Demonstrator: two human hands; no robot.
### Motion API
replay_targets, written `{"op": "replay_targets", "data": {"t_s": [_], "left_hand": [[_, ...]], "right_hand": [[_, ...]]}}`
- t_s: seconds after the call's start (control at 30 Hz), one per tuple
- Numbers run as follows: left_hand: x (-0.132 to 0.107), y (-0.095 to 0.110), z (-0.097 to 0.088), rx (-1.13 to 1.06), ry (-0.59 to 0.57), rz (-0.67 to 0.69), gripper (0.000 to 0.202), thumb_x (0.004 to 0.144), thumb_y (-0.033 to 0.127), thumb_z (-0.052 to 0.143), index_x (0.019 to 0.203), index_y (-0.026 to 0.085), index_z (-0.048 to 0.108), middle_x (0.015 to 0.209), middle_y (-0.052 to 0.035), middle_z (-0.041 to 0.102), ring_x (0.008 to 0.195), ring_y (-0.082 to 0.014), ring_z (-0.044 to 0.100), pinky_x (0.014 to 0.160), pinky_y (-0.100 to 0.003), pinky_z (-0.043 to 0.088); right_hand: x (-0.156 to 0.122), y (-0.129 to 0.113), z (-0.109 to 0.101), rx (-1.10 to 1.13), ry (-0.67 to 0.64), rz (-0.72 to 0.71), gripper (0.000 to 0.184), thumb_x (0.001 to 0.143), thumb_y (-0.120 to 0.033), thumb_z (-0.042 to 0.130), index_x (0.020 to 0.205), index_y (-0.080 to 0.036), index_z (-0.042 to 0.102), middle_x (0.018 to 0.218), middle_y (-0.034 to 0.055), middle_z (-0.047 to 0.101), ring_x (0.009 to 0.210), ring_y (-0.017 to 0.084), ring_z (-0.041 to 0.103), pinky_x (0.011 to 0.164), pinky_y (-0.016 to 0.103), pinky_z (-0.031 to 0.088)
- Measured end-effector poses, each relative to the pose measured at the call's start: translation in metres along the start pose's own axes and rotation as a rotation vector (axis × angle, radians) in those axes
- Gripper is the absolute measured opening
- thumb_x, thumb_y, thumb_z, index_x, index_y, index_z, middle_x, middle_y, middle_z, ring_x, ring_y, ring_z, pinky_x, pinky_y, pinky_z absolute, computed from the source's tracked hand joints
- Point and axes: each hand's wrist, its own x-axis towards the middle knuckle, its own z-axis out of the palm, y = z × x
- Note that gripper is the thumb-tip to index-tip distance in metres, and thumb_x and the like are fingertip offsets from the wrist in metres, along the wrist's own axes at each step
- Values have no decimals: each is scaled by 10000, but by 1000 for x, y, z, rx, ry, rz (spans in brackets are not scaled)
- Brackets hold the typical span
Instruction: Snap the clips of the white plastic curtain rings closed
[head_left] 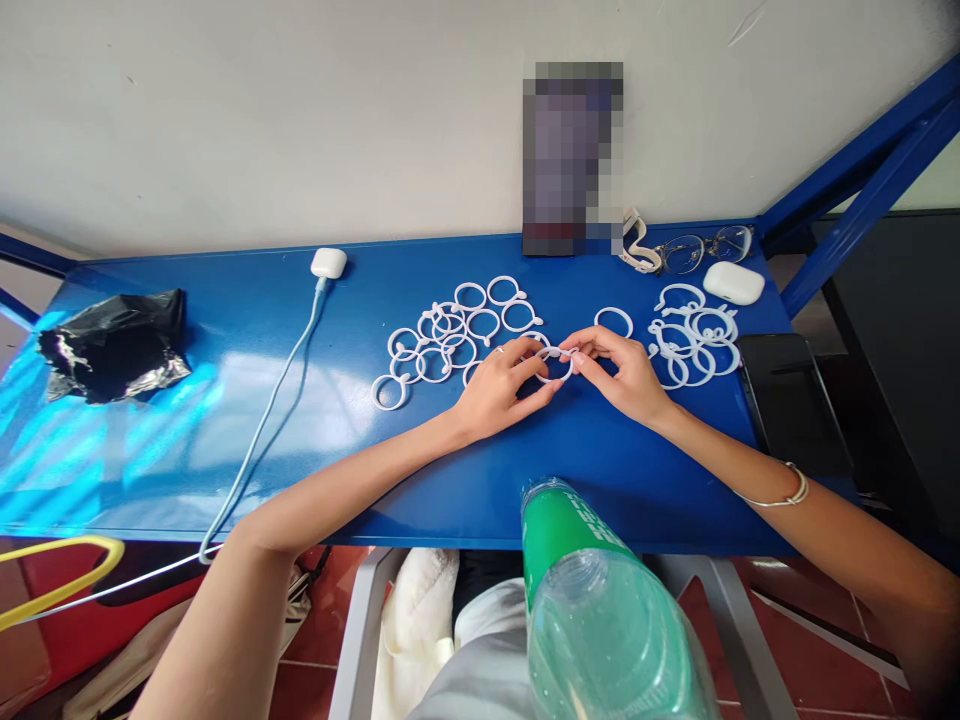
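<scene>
Both of my hands meet over the middle of a blue table (225,400). My left hand (499,390) and my right hand (626,375) pinch the same white plastic ring (556,364) between their fingertips, just above the tabletop. Several loose white rings (450,335) lie spread out to the left of my hands. A second heap of white rings (694,335) lies to the right, and one single ring (613,321) sits just behind my right hand.
A black crumpled bag (112,345) lies far left. A white charger (328,263) with its cable (262,425) crosses the left half. Glasses (705,250), a white earbud case (733,283) and a dark phone (791,400) sit right. A green-labelled bottle (600,610) stands near me.
</scene>
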Motion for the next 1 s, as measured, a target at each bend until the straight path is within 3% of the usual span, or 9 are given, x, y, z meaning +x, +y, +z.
{"op": "replay_targets", "data": {"t_s": [0.47, 1.0], "left_hand": [[1, 1, 0, -1, 46, 33, 217, 964, 349, 553, 864, 166, 615, 1052, -102, 650, 921, -189, 657, 792, -302, 541], [0, 0, 0, -14, -18, -13, 270, 976, 399, 517, 873, 174, 626, 1072, -98, 642, 941, -185, 645, 817, -311, 537]], "right_hand": [[0, 0, 0, -6, -54, 24, 146, 953, -330, 564, 1005, -223, 649, 958, 41, 727, 765, 178, 679, 671, 290, 548], [3, -3, -1, -78, -143, -45, 142, 946, -320, 545, 960, -221, 646, 949, 43, 710, 723, 158, 630, 633, 276, 525]]}}
